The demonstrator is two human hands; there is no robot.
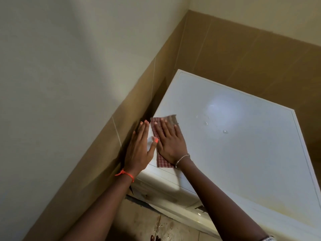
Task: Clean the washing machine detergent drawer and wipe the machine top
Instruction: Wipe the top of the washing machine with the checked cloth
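Washing machine top (234,153), white, sits against brown wall tiles (243,54) below me. My right hand (169,141) presses flat, fingers straight, on a red checked cloth (162,160) near its left edge. My left hand (140,150) lies flat just beside it, fingers together. Water droplets (225,131) sit further right.

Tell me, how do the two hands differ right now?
The right hand presses flat on the checked cloth; the left hand lies beside the cloth, along the left edge of the machine top. The left wrist wears an orange string, the right a silver chain. Both hands are flat, with straight fingers.
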